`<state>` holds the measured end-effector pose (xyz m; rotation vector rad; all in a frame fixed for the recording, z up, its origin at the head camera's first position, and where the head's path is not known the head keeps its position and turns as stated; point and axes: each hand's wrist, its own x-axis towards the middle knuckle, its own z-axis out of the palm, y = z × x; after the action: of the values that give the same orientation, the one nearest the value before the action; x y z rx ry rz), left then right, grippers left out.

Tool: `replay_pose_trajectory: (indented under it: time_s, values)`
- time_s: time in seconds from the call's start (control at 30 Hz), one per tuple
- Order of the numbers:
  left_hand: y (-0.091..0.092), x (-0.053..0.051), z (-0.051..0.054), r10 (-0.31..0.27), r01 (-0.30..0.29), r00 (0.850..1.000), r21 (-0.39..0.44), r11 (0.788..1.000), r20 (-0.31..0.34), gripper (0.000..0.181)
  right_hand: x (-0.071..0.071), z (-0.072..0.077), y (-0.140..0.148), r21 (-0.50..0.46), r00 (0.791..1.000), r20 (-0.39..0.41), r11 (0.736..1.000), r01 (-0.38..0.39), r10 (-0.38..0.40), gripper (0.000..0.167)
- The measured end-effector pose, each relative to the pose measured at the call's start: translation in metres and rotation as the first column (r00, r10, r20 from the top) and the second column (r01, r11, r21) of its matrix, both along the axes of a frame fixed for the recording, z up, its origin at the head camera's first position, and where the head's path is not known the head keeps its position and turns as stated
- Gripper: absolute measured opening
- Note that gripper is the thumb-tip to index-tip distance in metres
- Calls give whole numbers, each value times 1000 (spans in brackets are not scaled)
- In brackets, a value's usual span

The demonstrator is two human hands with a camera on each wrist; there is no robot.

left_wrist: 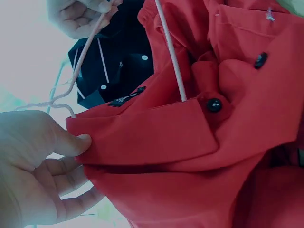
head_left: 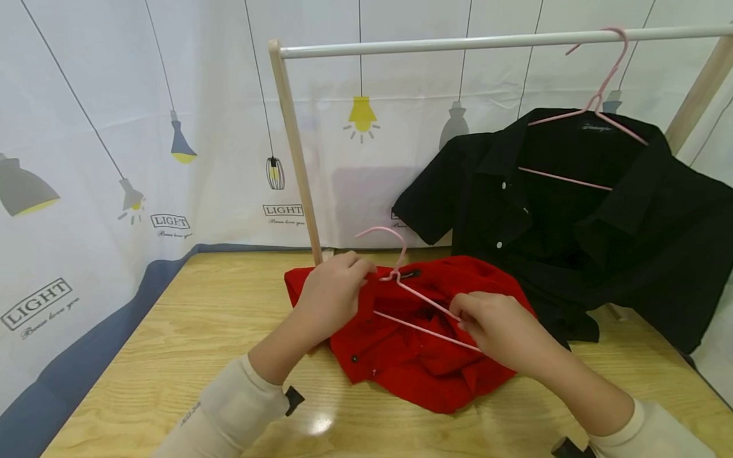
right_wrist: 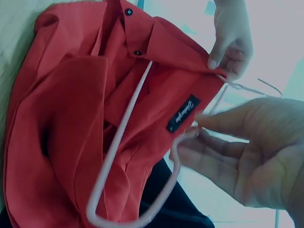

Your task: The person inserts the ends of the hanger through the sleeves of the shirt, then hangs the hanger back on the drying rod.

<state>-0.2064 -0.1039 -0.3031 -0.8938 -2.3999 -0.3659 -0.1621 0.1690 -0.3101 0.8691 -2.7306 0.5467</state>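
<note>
A red shirt [head_left: 424, 385] with dark buttons lies bunched on the table, its collar toward the rack. A pink hanger [head_left: 426, 299] is partly inside it, hook up; one end is under the left side of the collar [left_wrist: 142, 137]. My left hand [head_left: 335, 292] pinches that collar between thumb and fingers beside the hanger's neck. With thumb and fingertips, my right hand [head_left: 509, 324] pinches the hanger's upper right arm. In the right wrist view, the hanger's right end [right_wrist: 114, 152] is outside the fabric, near the neck label [right_wrist: 183, 114].
Behind stands a rack with a white rail [head_left: 435, 44] and a wooden post [head_left: 298, 152]. A black short-sleeved shirt [head_left: 469, 184] hangs from it on another pink hanger [head_left: 613, 70]. Its hem reaches close to the red shirt. The wooden table [head_left: 189, 318] extends to the left.
</note>
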Motion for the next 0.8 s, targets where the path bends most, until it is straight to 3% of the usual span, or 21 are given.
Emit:
replay_pose_trajectory:
  time_s: [0.17,0.33,0.57,0.7,0.8]
  values:
    - [-2,0,-4,-19,17,997,-23,1000,-70,25,-8,8,16,-83,991,136,996,26,-15,9]
    - [-5,-2,-6,-33,30,992,-27,999,-120,25,-21,12,43,-99,983,121,984,150,-138,14]
    - [-8,-5,-2,-87,93,979,24,995,-186,25,-44,-11,64,-36,965,106,969,244,-239,32]
    - [-8,-9,2,-116,128,964,37,991,-241,24,-53,-28,71,-73,958,160,965,251,-237,37]
    - [-9,-11,6,-121,137,955,42,990,-273,24,-56,-36,75,-125,957,192,961,245,-219,32]
